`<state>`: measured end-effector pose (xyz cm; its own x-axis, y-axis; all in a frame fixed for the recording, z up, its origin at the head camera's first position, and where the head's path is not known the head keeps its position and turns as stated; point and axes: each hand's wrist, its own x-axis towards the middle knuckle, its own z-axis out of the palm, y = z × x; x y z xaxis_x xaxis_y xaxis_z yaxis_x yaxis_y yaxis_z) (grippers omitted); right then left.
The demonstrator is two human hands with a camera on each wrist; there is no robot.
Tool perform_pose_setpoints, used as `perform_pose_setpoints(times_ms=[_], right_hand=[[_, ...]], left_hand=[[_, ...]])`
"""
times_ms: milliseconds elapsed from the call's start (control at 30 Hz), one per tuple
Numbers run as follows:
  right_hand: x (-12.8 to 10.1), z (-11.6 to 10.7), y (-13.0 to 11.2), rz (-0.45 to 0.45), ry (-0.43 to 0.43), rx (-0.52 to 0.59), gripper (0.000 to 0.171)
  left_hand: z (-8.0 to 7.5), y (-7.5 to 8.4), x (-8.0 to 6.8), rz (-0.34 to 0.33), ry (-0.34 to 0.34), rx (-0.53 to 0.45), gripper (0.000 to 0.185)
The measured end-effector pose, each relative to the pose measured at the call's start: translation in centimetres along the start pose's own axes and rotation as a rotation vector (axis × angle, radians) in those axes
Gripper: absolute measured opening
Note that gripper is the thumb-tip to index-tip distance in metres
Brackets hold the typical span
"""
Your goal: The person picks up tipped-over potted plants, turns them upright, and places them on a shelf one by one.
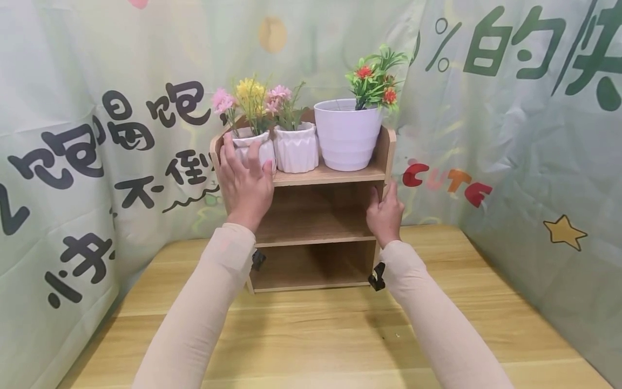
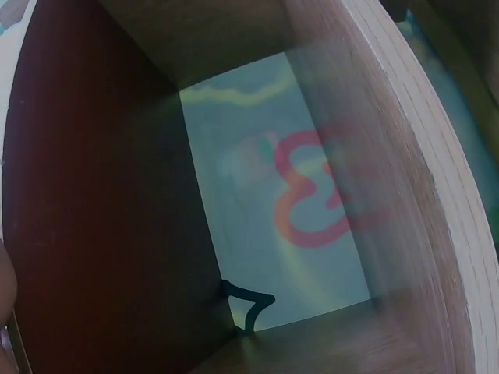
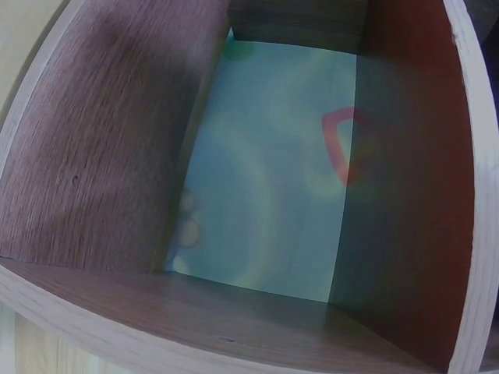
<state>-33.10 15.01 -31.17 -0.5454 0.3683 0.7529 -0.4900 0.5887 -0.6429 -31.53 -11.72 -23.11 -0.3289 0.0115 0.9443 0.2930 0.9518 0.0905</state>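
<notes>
A small wooden shelf unit (image 1: pixel 316 235) stands on the table with three white flowerpots on its top board. My left hand (image 1: pixel 243 162) reaches up and holds the leftmost small pot (image 1: pixel 266 150), which has pink and yellow flowers, with fingers laid over its front and the thumb on its right side. My right hand (image 1: pixel 384 202) grips the shelf's right side panel at the middle compartment, thumb inside. The left wrist view looks into a shelf compartment (image 2: pixel 405 156), and so does the right wrist view (image 3: pixel 101 156); both show the backdrop through the open back.
A ribbed white pot (image 1: pixel 296 148) and a larger white pot (image 1: pixel 346 135) with red flowers stand beside the held pot. The wooden table (image 1: pixel 316 335) stretches in front of the shelf. A printed green backdrop (image 1: pixel 525 162) closes in the back and both sides.
</notes>
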Motion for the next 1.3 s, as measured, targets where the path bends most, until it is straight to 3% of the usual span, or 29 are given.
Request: perform_pose_setpoints(times_ms=[300,533,867,1167,1300], right_hand=[[0.0,0.2,0.1,-0.005,0.011,0.008,0.030],[0.1,0.0,0.0,-0.017,0.011,0.006,0.032],[0.2,-0.2,0.1,-0.005,-0.015,-0.005,0.031],[-0.2,-0.4,0.1,0.012,-0.053,-0.009,0.031],[-0.1,-0.9,0.2,-0.001,-0.076,-0.025,0.031]], left_hand=[[-1.0,0.3,0.4,-0.106,-0.219,-0.055,0.043],[-1.4,0.3,0.9,-0.126,-0.350,-0.046,0.051],[-1.4,0.2,-0.3,-0.059,-0.385,-0.012,0.053],[-2.1,-0.7,-3.4,0.080,-0.385,0.013,0.062],[-2.5,-1.1,-4.7,0.104,-0.398,0.007,0.067]])
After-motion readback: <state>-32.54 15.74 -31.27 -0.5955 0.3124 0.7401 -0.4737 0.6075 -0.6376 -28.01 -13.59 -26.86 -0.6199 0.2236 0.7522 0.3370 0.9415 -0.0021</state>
